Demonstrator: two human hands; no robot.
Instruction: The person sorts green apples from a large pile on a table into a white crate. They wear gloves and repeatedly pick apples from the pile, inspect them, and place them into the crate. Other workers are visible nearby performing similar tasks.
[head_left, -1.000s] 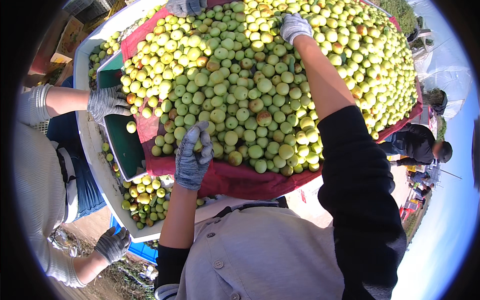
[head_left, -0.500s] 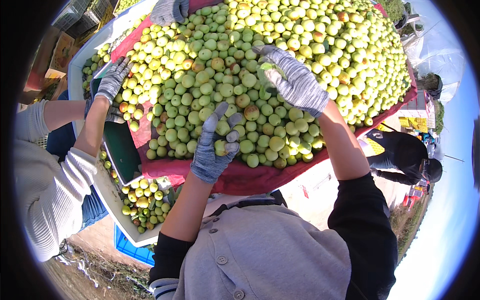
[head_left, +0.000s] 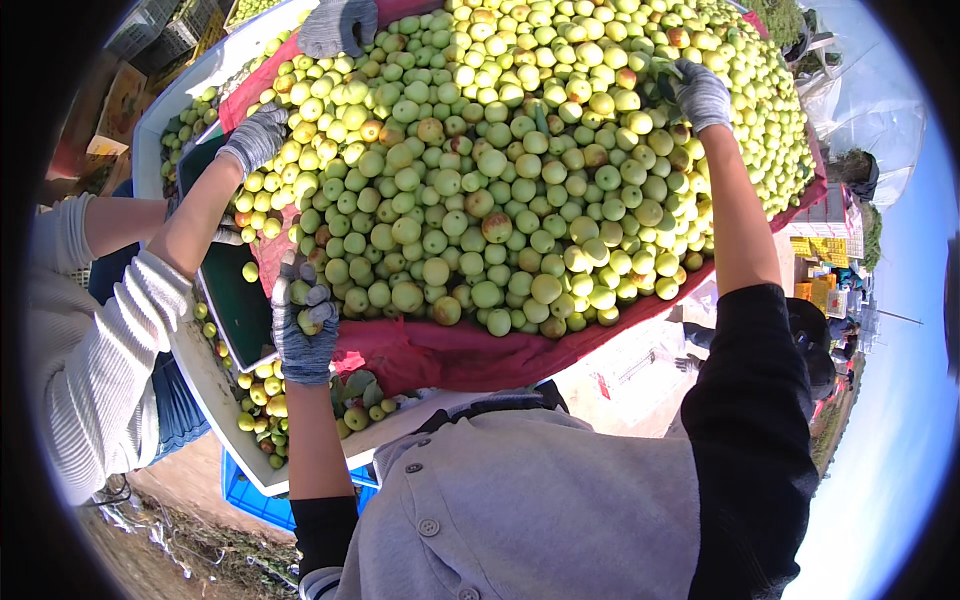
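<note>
My left hand [head_left: 305, 335], in a grey knit glove, is curled around small green fruits at the red cloth's near-left edge. My right hand [head_left: 700, 98], gloved alike, reaches into the far right of the pile, closed on green leaves [head_left: 662, 78]. A big heap of green-yellow round fruit [head_left: 490, 200], some blushed red, lies on a red cloth [head_left: 480, 355]. Left of it is a dark green panel [head_left: 228, 305] in a white tray [head_left: 205, 395], where loose fruit and leaves lie.
A co-worker's gloved hand [head_left: 255, 140] reaches onto the pile from the left; another gloved hand [head_left: 338, 25] is at the top. A blue crate [head_left: 250, 490] sits below the tray. Stacked crates and boxes [head_left: 120, 110] stand top left. Another person [head_left: 812, 330] bends at the right.
My left hand has moved left with fruit. My right hand came down toward the middle, then went out up and right. The co-worker's hand has moved up onto the pile.
</note>
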